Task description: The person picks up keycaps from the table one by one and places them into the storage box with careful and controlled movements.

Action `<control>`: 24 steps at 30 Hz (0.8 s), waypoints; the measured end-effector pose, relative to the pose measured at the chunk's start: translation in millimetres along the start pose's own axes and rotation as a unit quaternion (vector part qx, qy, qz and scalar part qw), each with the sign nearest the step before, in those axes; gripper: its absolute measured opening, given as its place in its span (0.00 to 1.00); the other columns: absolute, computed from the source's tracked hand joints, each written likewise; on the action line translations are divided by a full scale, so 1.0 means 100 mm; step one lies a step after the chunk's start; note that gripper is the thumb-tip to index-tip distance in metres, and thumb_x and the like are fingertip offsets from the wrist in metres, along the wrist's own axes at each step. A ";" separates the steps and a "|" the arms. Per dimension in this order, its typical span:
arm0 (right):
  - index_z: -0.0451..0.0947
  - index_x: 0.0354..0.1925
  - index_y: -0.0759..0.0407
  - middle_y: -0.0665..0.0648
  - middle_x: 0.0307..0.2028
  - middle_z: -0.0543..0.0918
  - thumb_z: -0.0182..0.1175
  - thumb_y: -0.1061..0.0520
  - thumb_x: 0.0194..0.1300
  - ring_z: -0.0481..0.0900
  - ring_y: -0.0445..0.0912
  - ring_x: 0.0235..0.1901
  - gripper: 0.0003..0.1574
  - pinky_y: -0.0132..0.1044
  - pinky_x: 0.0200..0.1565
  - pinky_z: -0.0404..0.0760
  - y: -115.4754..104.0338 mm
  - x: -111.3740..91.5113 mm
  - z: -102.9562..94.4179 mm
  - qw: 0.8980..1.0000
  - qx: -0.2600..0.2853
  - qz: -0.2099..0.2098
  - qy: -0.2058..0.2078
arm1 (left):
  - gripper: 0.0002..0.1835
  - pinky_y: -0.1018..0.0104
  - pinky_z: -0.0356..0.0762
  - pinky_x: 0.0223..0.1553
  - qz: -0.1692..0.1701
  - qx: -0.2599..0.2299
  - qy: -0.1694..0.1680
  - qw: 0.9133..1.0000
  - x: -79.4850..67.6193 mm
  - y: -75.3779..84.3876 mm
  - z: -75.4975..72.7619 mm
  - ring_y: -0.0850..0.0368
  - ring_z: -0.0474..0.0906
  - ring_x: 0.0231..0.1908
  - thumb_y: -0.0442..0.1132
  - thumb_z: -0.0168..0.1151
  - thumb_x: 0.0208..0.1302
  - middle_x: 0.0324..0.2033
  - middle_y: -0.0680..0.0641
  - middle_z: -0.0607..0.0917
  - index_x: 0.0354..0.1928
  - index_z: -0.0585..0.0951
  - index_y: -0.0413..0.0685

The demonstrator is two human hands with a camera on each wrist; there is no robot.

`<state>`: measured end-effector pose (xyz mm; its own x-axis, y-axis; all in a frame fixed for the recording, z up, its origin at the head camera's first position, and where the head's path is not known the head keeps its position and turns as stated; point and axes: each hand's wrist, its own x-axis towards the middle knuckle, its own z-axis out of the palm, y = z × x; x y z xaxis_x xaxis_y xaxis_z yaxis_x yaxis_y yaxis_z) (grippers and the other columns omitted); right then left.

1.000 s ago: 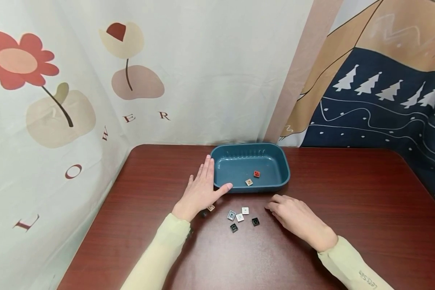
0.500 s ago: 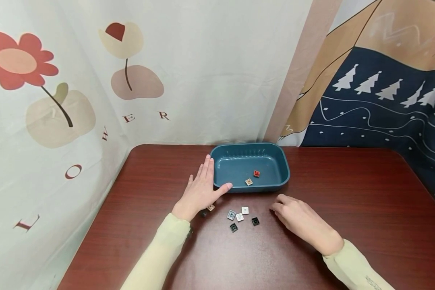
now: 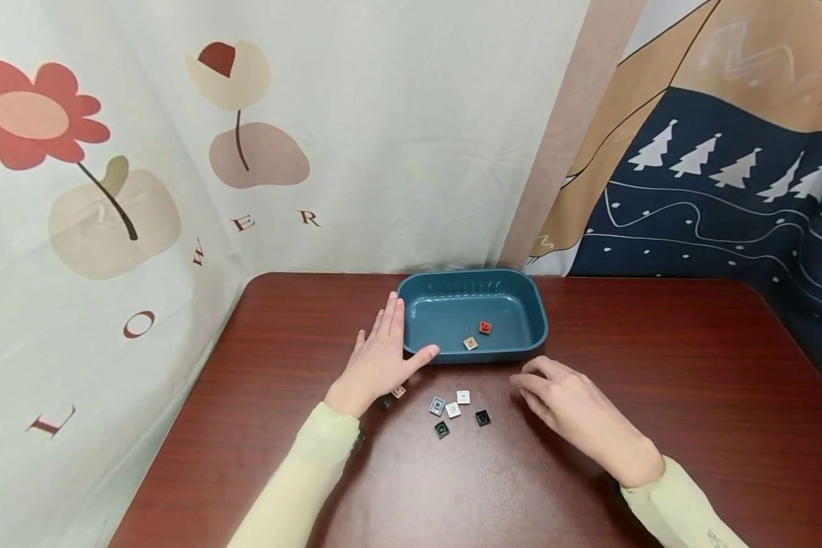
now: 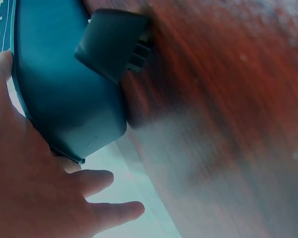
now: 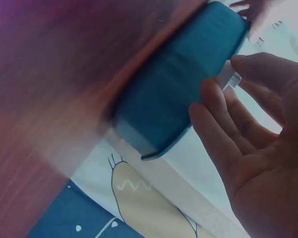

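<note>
On my right-wrist feed, two fingers [image 5: 213,94] meet at the tips with a small pale, partly see-through plastic cap [image 5: 225,75] pinched between them; the others are loosely bent. In the head view I have that right hand [image 3: 582,415] just in front of the near right corner of a blue-green, round-cornered rectangular plastic tub [image 3: 445,310], outside its rim, and the pinched cap is hidden from me there. My left hand [image 3: 373,365] has its fingers straight along the tub's left wall and its thumb at the near rim, with nothing in its grasp that I can make out.

I judge the work to be in its early part. Two pieces lie inside the tub: a small red square plastic cap [image 3: 485,328] and a small cream square plastic cap [image 3: 470,343]. Outside it, on the red-brown wood-grain surface [image 3: 657,342], I count a light blue-grey square cap [image 3: 438,406], two white square caps [image 3: 463,397], two black square caps [image 3: 482,418] and a tan square cap [image 3: 398,392] beside the left wrist. A dark thing [image 3: 385,403] next to that is half hidden; I can't tell whether it is another.
</note>
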<state>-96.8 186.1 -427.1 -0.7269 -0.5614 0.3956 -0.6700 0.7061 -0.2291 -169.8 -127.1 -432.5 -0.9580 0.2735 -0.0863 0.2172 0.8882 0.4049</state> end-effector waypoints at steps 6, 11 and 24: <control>0.88 0.48 0.62 0.54 0.43 0.82 0.78 0.68 0.53 0.82 0.42 0.39 0.21 0.38 0.40 0.86 -0.04 0.05 -0.07 0.999 0.005 -0.014 0.044 | 0.60 0.30 0.48 0.73 0.000 0.002 0.000 1.000 0.00 0.00 0.00 0.43 0.43 0.81 0.80 0.45 0.67 0.82 0.50 0.33 0.83 0.38 0.46; 0.88 0.48 0.62 0.55 0.44 0.82 0.78 0.69 0.52 0.83 0.44 0.40 0.22 0.40 0.41 0.87 -0.05 0.09 -0.11 0.997 0.004 -0.022 0.074 | 0.61 0.30 0.49 0.72 -0.002 0.005 0.003 1.000 0.00 0.00 0.01 0.42 0.44 0.81 0.80 0.45 0.66 0.83 0.50 0.34 0.83 0.38 0.46; 0.88 0.49 0.62 0.56 0.44 0.84 0.75 0.66 0.58 0.84 0.47 0.41 0.19 0.44 0.39 0.87 0.03 0.26 -0.09 0.992 0.019 0.042 0.120 | 0.60 0.30 0.49 0.73 -0.001 0.003 0.003 1.000 0.00 0.00 0.01 0.43 0.44 0.81 0.79 0.46 0.67 0.83 0.50 0.34 0.83 0.38 0.46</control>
<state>-115.7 177.7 -409.2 -0.7260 -0.3792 0.5737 -0.6174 0.7268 -0.3009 -169.2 -126.5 -433.0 -0.9597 0.2689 -0.0823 0.2153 0.8909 0.3998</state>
